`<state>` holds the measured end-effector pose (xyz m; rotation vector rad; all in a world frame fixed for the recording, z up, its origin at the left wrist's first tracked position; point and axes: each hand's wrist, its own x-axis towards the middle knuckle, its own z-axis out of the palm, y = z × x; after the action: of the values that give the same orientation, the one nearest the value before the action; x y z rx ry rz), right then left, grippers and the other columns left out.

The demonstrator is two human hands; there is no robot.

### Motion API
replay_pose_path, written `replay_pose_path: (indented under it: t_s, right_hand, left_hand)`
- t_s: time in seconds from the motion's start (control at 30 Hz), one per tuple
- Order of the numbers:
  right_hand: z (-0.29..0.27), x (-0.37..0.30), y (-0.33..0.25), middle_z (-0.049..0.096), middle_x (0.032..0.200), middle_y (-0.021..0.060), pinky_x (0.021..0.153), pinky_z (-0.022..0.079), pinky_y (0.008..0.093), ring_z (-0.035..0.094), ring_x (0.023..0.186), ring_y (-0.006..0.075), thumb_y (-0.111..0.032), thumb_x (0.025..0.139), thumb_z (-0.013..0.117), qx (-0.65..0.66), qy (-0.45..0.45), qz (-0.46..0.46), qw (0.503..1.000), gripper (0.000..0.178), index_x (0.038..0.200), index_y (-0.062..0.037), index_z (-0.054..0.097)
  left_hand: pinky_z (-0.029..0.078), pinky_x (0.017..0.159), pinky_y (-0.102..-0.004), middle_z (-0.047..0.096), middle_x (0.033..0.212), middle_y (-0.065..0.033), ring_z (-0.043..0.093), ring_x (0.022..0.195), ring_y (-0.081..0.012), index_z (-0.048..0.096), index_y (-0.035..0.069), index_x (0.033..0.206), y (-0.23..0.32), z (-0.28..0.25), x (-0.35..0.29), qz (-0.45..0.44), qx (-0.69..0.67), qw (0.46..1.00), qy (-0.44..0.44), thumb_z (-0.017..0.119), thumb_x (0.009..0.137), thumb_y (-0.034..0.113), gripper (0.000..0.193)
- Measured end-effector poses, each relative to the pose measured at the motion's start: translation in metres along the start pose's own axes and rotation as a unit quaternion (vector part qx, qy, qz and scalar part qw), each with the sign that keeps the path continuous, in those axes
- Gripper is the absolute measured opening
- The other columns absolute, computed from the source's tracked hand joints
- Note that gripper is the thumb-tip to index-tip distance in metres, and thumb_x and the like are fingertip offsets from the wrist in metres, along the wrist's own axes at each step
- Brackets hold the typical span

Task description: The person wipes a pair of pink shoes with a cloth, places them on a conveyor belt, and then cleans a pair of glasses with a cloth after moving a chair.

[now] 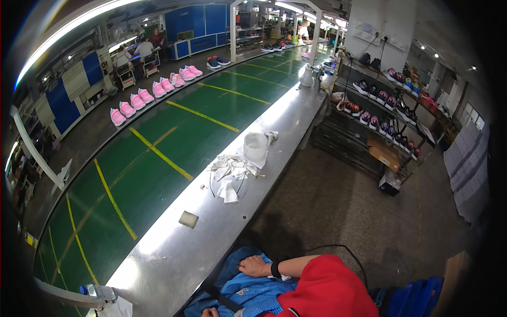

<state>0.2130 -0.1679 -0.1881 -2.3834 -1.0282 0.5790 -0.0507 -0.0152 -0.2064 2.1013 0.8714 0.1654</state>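
My right hand [253, 266] lies on a blue striped cloth [248, 293] at the bottom of the head view, next to the near edge of the steel bench [211, 232]. It has a black band at the wrist and a red sleeve [322, 288] behind it. Nothing shows in its fingers. My left hand [209, 313] only peeks in at the lower edge, on the same blue cloth, with its fingers mostly cut off. A small tan pad [188, 218] is the nearest thing on the bench.
White rags [228, 174] and a white tub [255, 146] lie mid-bench. A green conveyor belt [158, 153] with yellow lines runs alongside, with pink shoes [153, 90] beyond it. Shoe racks [385, 111] and a cardboard box [384, 153] stand on the right. A white jug [307, 76] is far along the bench.
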Motion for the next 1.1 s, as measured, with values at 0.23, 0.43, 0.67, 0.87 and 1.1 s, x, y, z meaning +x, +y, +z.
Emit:
replay_pose_path:
  t_s: [0.23, 0.43, 0.67, 0.87, 1.1]
  right_hand:
    - [-0.006, 0.003, -0.011, 0.055, 0.061, 0.0157, 0.055, 0.043, 0.0395, 0.056, 0.058, 0.0303, -0.034, 0.079, 0.05, 0.068, -0.04, -0.03, 0.996, 0.035, 0.064, -0.0035, 0.056]
    - [-0.049, -0.011, -0.092, 0.051, 0.062, 0.0002, 0.053, 0.038, 0.0221, 0.046, 0.057, 0.0076, -0.014, 0.079, 0.058, 0.425, -0.132, -0.087, 0.891, 0.016, 0.069, -0.0029, 0.052]
    - [-0.177, -0.002, -0.189, 0.045, 0.095, 0.0087, 0.08, 0.033, 0.0284, 0.042, 0.093, 0.0172, -0.017, 0.082, 0.054, 0.643, -0.258, -0.317, 0.647, 0.017, 0.08, -0.0003, 0.058]
    - [-0.223, -0.036, -0.267, 0.05, 0.099, 0.015, 0.078, 0.038, 0.039, 0.046, 0.092, 0.0249, -0.038, 0.076, 0.061, 0.694, -0.329, -0.453, 0.452, 0.039, 0.086, -0.0004, 0.063]
    - [-0.211, -0.016, -0.255, 0.051, 0.097, 0.016, 0.08, 0.032, 0.0396, 0.044, 0.088, 0.0253, -0.042, 0.074, 0.061, 0.681, -0.359, -0.515, 0.378, 0.046, 0.088, 0.0015, 0.064]
  left_hand:
    - [0.041, 0.049, -0.0314, 0.053, 0.053, -0.0112, 0.053, 0.049, -0.0196, 0.054, 0.0, 0.063, 0.003, 0.006, 0.002, -0.02, -0.023, 0.997, 0.068, 0.057, 0.076, 0.021, 0.024]
    - [0.043, 0.054, -0.0365, 0.057, 0.062, -0.014, 0.056, 0.059, -0.0295, 0.057, 0.003, 0.07, 0.008, 0.0, -0.003, -0.052, -0.007, 0.998, 0.037, 0.054, 0.076, 0.029, 0.026]
    - [0.044, 0.056, -0.0332, 0.058, 0.064, -0.0121, 0.057, 0.059, -0.0246, 0.057, 0.005, 0.074, 0.017, -0.001, -0.008, -0.089, -0.058, 0.994, 0.009, 0.054, 0.077, 0.026, 0.022]
    - [0.042, 0.053, -0.0323, 0.055, 0.062, -0.0106, 0.054, 0.056, -0.0231, 0.054, 0.004, 0.072, 0.022, -0.003, -0.007, -0.085, -0.028, 0.996, 0.014, 0.054, 0.078, 0.026, 0.022]
    - [0.04, 0.052, -0.0313, 0.054, 0.061, -0.0095, 0.051, 0.054, -0.0207, 0.054, 0.004, 0.072, 0.015, -0.003, -0.012, -0.107, -0.074, 0.991, 0.022, 0.054, 0.079, 0.024, 0.021]
